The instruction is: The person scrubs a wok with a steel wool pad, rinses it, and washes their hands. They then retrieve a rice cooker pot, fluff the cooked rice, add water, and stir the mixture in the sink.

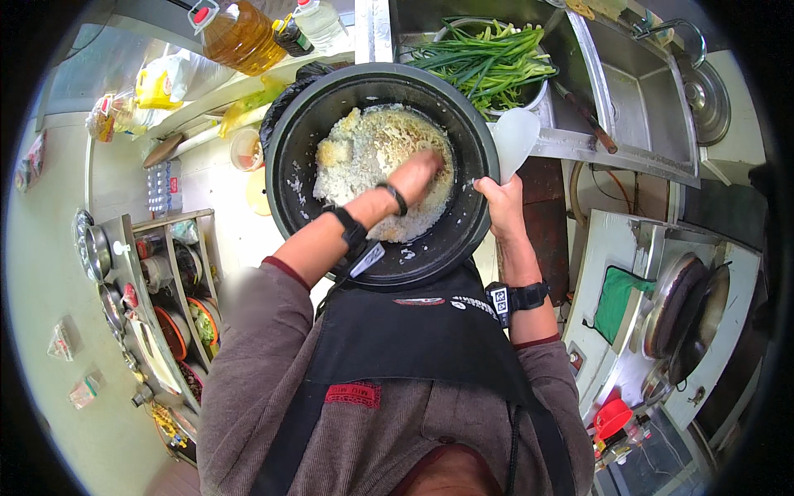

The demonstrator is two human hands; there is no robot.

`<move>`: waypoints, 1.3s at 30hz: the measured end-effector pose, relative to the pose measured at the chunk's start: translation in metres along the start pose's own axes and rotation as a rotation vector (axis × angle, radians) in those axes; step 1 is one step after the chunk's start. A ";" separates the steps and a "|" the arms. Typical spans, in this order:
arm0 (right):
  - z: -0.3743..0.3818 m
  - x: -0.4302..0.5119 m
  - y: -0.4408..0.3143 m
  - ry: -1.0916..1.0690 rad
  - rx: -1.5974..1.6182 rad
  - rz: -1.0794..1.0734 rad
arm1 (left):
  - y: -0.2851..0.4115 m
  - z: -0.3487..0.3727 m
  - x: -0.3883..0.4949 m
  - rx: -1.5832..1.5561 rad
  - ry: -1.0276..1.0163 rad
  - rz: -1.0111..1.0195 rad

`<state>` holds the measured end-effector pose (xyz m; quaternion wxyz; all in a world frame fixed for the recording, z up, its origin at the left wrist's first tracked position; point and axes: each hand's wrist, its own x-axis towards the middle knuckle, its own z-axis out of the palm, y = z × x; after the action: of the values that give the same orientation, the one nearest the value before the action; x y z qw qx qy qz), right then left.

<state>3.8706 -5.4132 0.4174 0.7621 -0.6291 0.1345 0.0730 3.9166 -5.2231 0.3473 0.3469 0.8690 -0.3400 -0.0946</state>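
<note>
A large dark inner pot is held before me, with cooked rice stuck to its bottom, browned in places. My left hand reaches into the pot and touches the rice; its fingertips are blurred and partly hidden. Gripping the pot's right rim is my right hand, thumb over the edge, which also holds a white plastic rice paddle with its blade pointing up. Loose grains cling to the pot's inner wall. Both wrists wear black bands.
Behind the pot, a bowl of green onions stands in a steel sink. A wooden-handled tool lies over the sink's edge. Oil bottles stand at the upper left, a shelf unit at left, and pans at right.
</note>
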 end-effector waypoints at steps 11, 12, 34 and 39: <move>0.000 0.000 0.002 0.015 0.019 -0.014 | -0.059 -0.078 -0.005 0.312 0.225 0.002; 0.000 0.000 0.002 0.023 0.008 0.009 | -0.063 -0.082 0.005 0.365 0.136 0.091; 0.005 -0.005 0.000 0.041 0.016 -0.029 | -0.030 -0.101 0.003 0.691 0.197 0.169; 0.001 -0.003 0.001 -0.011 -0.023 -0.011 | -0.043 -0.100 -0.019 0.675 -0.077 -0.496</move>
<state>3.8681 -5.4113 0.4174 0.7561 -0.6380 0.1258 0.0738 3.9653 -5.1337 0.3913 -0.0035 0.9852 -0.1454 -0.0910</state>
